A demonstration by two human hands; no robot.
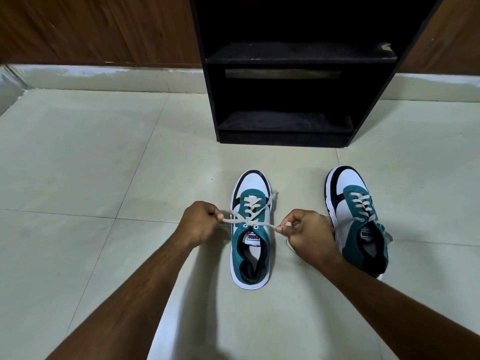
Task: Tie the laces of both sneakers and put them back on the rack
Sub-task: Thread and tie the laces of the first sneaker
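Two teal, white and black sneakers stand on the pale tiled floor, toes pointing away from me. The left sneaker (250,229) sits between my hands; its beige laces (249,219) cross above the top eyelets and stretch out to both sides. My left hand (201,222) pinches one lace end left of the shoe. My right hand (306,231) pinches the other end on the right. The right sneaker (358,219) stands beside my right wrist, partly hidden by it, its lace ends hanging loose. The black rack (285,100) stands straight ahead with bare shelves.
A wood-panelled wall (91,29) with a pale skirting runs behind the rack. Open tiled floor (91,165) stretches to the left and between the shoes and the rack's bottom shelf (284,123).
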